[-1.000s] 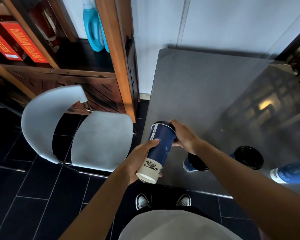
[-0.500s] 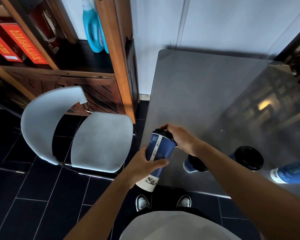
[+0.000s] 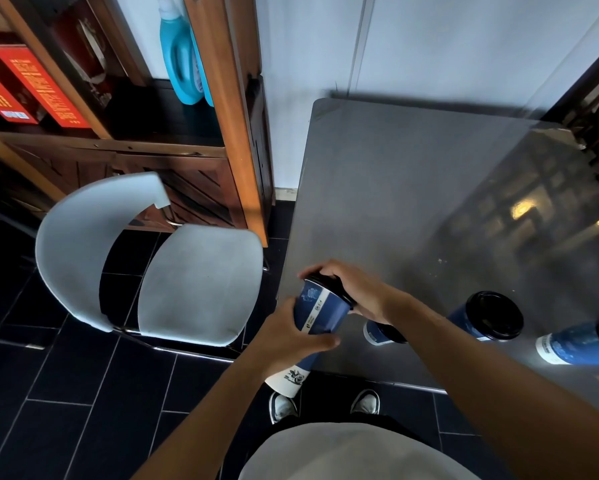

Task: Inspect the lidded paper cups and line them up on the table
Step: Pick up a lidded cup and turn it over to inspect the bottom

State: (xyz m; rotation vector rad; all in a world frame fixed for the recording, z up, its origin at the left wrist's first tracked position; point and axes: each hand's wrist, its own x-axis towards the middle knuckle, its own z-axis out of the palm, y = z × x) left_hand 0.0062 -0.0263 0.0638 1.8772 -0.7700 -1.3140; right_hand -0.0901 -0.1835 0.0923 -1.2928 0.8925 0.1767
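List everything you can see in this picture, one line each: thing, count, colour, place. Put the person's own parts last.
held cup: 1, blue with black lid, between both hands
cups on table: 3, blue, near edge
table: 1, grey, right
chair: 1, pale grey, left
bottle: 1, turquoise, on shelf
boxes: 2, red, shelf left
shelf unit: 1, brown wood, left
shoes: 2, dark and white, floor
left hand: 1, on cup body
right hand: 1, on lid
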